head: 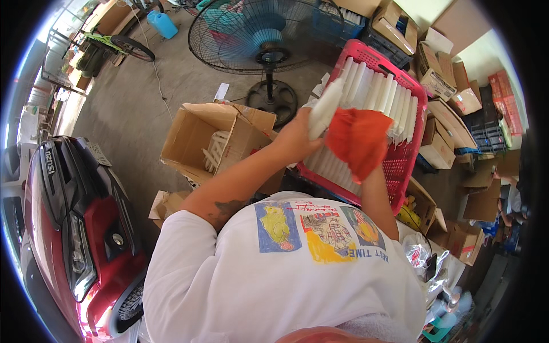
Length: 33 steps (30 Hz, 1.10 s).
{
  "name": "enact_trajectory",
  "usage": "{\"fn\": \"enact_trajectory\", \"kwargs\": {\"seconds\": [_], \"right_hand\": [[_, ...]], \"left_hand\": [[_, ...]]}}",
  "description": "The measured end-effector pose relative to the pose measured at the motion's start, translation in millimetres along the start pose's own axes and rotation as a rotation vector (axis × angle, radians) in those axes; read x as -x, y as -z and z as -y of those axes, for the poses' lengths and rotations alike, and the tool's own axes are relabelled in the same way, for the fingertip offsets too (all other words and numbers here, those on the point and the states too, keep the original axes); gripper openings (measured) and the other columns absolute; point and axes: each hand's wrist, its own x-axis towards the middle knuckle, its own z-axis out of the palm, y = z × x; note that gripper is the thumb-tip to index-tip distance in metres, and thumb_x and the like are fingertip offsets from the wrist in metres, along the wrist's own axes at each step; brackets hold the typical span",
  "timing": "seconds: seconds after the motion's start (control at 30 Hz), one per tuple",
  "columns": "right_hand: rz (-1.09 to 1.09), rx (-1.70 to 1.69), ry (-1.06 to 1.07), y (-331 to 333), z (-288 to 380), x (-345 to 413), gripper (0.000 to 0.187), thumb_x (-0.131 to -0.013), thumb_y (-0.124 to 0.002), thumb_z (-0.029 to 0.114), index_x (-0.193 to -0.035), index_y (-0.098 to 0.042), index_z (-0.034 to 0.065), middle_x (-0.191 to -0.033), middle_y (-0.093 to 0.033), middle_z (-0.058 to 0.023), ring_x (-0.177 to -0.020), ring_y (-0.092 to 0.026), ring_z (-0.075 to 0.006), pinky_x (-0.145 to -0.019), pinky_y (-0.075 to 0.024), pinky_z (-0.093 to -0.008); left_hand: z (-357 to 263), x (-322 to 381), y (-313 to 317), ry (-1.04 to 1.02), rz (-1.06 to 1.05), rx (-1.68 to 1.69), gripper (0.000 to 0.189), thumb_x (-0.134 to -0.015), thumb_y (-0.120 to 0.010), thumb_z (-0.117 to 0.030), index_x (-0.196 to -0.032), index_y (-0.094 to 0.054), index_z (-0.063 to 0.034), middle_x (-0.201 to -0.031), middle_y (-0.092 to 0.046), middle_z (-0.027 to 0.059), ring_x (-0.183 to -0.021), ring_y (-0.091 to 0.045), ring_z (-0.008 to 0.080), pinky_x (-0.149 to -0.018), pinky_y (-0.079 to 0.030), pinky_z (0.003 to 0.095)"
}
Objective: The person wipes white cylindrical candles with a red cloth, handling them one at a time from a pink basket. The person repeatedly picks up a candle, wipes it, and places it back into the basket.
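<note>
My left hand (298,135) grips one or more white candles (327,107), held at a slant over the near left part of a pink plastic basket (418,92). A red cloth (360,139) covers my right hand (364,145), whose fingers are hidden; the cloth lies close beside the candles in my left hand. Many white candles (377,92) lie side by side in the basket, with more of them under my hands in its nearer part. To the left, an opened cardboard box (184,139) has several white candles (215,148) inside.
A black standing fan (269,55) is on the concrete floor beyond the box. The front of a dark red vehicle (107,214) is at the left. Cardboard boxes (437,143) and crates crowd the right side. Part of another person (510,203) shows at the far right edge.
</note>
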Motion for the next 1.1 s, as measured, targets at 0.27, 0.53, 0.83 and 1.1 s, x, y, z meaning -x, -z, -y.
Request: {"fn": "enact_trajectory", "kwargs": {"seconds": [0.27,0.53,0.83,1.1], "right_hand": [[-0.187,-1.66,-0.549,-27,11,-10,0.041,-0.097,-0.04,0.043,-0.111,-0.052,0.0069,-0.109,-0.056,-0.0085,-0.099,-0.056,-0.0252,-0.085,-0.047,-0.0384],[-0.379,-2.023,-0.971,9,70,-29,0.038,-0.096,-0.045,0.036,-0.122,-0.048,0.008,-0.113,-0.057,-0.0082,-0.101,-0.057,-0.022,-0.086,-0.0481,-0.0351],[-0.319,-1.918,-0.788,13,80,-14,0.035,-0.094,-0.053,0.023,-0.123,-0.048,0.0042,-0.113,-0.058,-0.0059,-0.102,-0.057,-0.0149,-0.089,-0.0459,-0.0298],[0.234,-1.892,-1.002,18,51,3,0.034,-0.092,-0.055,0.019,-0.121,-0.052,0.0022,-0.112,-0.06,-0.0072,-0.1,-0.059,-0.0157,-0.087,-0.0477,-0.0298]], "left_hand": [[-7,-11,-31,-0.326,-0.343,0.13,0.069,-0.079,-0.064,-0.021,-0.128,-0.026,0.0087,-0.115,-0.046,0.0315,-0.104,-0.05,0.0447,-0.089,-0.042,0.0461],[-3,-30,-56,-0.431,-0.558,0.301,0.067,-0.088,-0.061,-0.028,-0.13,-0.023,0.0071,-0.115,-0.047,0.0239,-0.102,-0.052,0.0306,-0.09,-0.04,0.0384],[-4,-31,-57,-0.215,-0.407,0.72,0.064,-0.093,-0.054,-0.032,-0.132,-0.018,0.0035,-0.121,-0.043,0.0157,-0.108,-0.046,0.021,-0.094,-0.038,0.0316],[-2,-46,-33,0.093,-0.297,0.969,0.045,-0.081,-0.067,-0.014,-0.116,-0.042,-0.0024,-0.092,-0.052,0.0054,-0.078,-0.053,0.0125,-0.067,-0.046,0.0259]]}}
